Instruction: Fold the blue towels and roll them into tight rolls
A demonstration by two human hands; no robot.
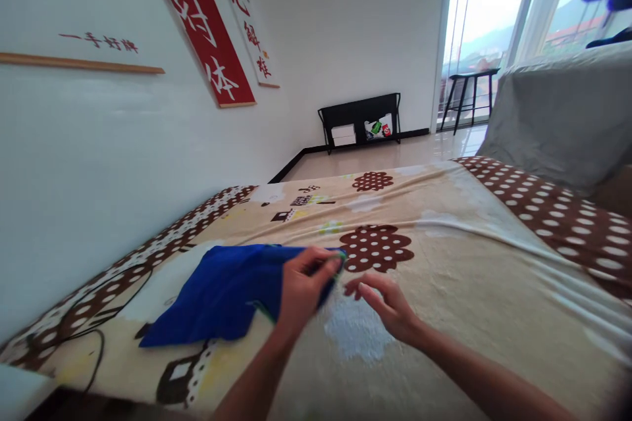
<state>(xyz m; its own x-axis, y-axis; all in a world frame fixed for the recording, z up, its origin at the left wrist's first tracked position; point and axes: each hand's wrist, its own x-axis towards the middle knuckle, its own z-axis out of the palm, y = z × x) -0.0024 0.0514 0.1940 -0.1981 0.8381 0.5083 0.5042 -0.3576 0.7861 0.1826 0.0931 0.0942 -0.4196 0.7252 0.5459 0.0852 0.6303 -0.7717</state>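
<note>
A piece of blue cloth (212, 296) with green edging, perhaps a garment, is spread on a patterned blanket (444, 289). My left hand (306, 283) is closed on its right end, thumb and fingers pinching near the green trim and lifting that end a little. Just to the right, my right hand (388, 302) hovers over the blanket, its fingers loosely bent and the thumb apart. Nothing shows in it. The fingertips come close to the cloth's pinched edge without visibly touching it.
A dark cable (101, 342) lies along the blanket's left side. Beyond the blanket a black rack (360, 108) stands against the wall, with white boxes and a bag in it. On the right are a grey covered piece of furniture (557, 105) and a black stool (471, 75).
</note>
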